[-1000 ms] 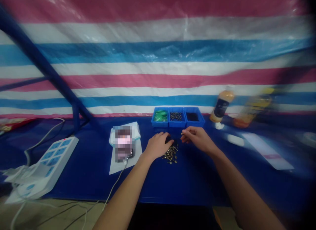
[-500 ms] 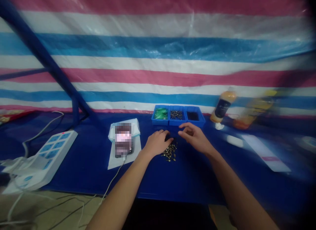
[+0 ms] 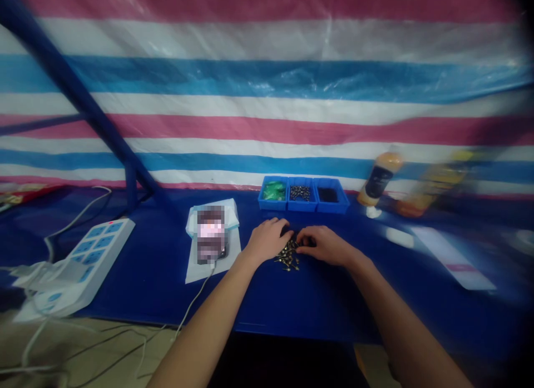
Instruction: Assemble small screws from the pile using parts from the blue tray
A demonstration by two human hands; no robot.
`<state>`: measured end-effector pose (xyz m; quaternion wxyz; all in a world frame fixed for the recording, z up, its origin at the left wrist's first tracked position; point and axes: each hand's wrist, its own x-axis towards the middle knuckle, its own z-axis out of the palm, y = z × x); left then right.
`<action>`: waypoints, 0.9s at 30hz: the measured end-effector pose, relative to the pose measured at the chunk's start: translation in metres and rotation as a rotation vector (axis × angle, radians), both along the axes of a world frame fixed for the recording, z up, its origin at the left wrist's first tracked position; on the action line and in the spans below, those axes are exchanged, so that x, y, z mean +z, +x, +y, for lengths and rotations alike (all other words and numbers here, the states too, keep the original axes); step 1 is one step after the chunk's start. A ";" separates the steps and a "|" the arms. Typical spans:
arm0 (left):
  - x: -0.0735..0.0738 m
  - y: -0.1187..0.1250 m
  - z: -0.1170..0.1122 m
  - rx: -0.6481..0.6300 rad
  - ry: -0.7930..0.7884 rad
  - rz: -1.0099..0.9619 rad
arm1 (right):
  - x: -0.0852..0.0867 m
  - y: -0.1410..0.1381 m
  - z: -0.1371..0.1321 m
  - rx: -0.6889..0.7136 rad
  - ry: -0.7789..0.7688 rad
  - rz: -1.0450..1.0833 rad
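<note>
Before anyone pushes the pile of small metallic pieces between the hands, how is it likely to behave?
The pile would probably spread rather than slide as one, since its pieces lie loose. Single pieces may roll or swivel, being narrow and elongated. Their metallic shine suggests they are stiff.

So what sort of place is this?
Probably a makeshift workbench: blue bins on a blue tabletop, a pile of small brass-coloured pieces, and striped sheeting behind.

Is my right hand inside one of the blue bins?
No, your right hand is at the metal parts on the table, in front of the bins.
</note>
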<state>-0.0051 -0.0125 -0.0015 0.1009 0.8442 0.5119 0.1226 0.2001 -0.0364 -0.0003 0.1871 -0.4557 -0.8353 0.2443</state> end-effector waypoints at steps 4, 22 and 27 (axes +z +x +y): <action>0.000 0.000 0.000 -0.006 0.009 -0.003 | -0.002 0.001 0.000 -0.015 -0.001 0.001; -0.002 -0.001 0.001 -0.016 0.022 -0.004 | -0.002 0.001 0.000 -0.142 0.060 -0.107; 0.000 -0.001 0.000 -0.009 0.001 -0.003 | -0.002 0.006 0.002 -0.159 0.072 -0.122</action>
